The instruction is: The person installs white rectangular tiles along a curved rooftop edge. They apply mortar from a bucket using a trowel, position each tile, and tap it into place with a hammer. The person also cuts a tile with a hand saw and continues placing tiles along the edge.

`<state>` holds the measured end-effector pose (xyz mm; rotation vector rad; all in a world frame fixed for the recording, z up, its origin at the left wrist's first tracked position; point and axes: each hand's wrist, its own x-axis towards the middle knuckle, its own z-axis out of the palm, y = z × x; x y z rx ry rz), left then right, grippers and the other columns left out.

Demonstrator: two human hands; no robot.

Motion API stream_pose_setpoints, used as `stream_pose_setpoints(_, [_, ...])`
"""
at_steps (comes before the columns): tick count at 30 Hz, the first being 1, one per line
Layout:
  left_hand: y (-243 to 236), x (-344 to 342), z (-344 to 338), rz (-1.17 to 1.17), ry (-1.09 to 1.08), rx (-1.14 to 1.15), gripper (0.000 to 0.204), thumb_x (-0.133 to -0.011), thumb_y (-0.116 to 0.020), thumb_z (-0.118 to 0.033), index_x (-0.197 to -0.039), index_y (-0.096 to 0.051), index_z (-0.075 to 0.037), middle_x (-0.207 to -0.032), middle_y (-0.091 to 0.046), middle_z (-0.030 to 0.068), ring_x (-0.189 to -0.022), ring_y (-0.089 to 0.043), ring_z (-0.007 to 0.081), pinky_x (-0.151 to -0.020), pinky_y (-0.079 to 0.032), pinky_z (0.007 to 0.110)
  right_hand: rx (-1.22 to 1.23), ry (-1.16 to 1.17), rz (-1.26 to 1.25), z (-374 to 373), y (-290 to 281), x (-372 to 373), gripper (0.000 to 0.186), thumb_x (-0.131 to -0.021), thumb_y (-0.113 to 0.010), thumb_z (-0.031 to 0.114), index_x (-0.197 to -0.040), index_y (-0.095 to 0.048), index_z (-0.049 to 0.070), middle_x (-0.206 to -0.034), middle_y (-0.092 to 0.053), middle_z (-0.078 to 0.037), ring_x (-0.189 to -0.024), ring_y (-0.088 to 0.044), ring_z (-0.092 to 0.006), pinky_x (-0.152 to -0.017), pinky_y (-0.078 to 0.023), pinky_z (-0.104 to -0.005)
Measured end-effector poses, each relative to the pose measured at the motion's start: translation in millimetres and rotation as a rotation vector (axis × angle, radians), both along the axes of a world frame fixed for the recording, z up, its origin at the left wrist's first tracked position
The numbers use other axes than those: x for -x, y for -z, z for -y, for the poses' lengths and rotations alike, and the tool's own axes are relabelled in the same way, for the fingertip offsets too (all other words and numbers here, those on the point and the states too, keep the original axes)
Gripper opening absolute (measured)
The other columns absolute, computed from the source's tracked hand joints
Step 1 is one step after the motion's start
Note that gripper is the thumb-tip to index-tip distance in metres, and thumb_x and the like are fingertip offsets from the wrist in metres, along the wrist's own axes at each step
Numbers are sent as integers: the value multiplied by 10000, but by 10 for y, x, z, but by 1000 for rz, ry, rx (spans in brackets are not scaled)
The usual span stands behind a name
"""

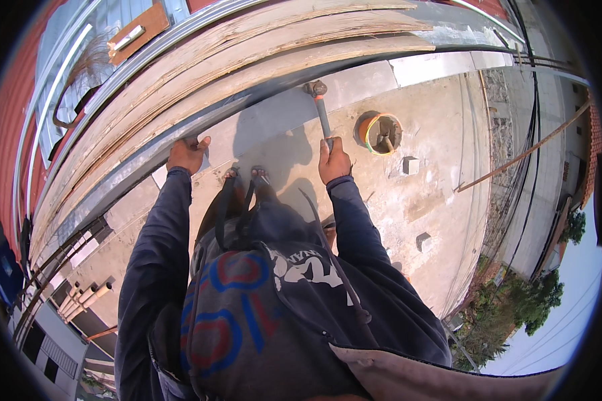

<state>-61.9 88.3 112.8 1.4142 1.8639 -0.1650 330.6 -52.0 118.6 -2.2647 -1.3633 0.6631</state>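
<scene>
My right hand (334, 160) is closed round the handle of a hammer (320, 110), which has a dark, rounded head and an orange band below it. The hammer head is over a row of pale grey slabs (361, 85) along the foot of the stacked boards. My left hand (188, 156) is at the near side of that row, further left, with its thumb raised and its fingers curled at a grey edge. What those fingers grip is hard to make out. My feet (259, 174) stand between the two hands.
Layered wooden boards (267, 57) run along the far side, beside red corrugated sheeting (13, 120). To the right stands an orange-rimmed bucket (397, 127) with a tool inside. Square holes (409, 165) mark the concrete floor. Cables (525, 167) and a wooden pole (525, 146) cross the right edge.
</scene>
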Motion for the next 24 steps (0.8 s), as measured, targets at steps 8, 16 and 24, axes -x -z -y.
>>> stream_pose_setpoints(8, [127, 48, 3, 34, 24, -38, 665, -900, -692, -688, -1136, -816, -79, -1146, -776, 205, -1130, -722, 370, -1023, -525, 469, -9, -3, 11, -29, -128, -4, 270, -1057, -587, 344, -1126, -537, 87, -783, -699, -278, -777, -690, -518, -678, -522, -607])
stream_pose_setpoints(16, [-149, -33, -26, -105, 89, -17, 732, -893, -621, -768, -1221, -800, -139, -1351, -707, 189, -1294, -649, 350, -1110, -476, 464, -201, -58, -186, 178, -724, 367, 327, -1071, -585, 375, -1218, -616, 84, -858, -741, -208, -830, -735, -442, -717, -567, -505])
stream_pose_setpoints(24, [-80, -88, 108, -126, 56, 33, 736, -898, -593, -764, -1350, -739, -201, -1453, -662, 118, -1372, -598, 327, -1155, -415, 588, 18, -302, -129, 201, -445, 653, 356, -1065, -574, 403, -1237, -615, 95, -862, -733, -220, -836, -725, -459, -718, -548, -556])
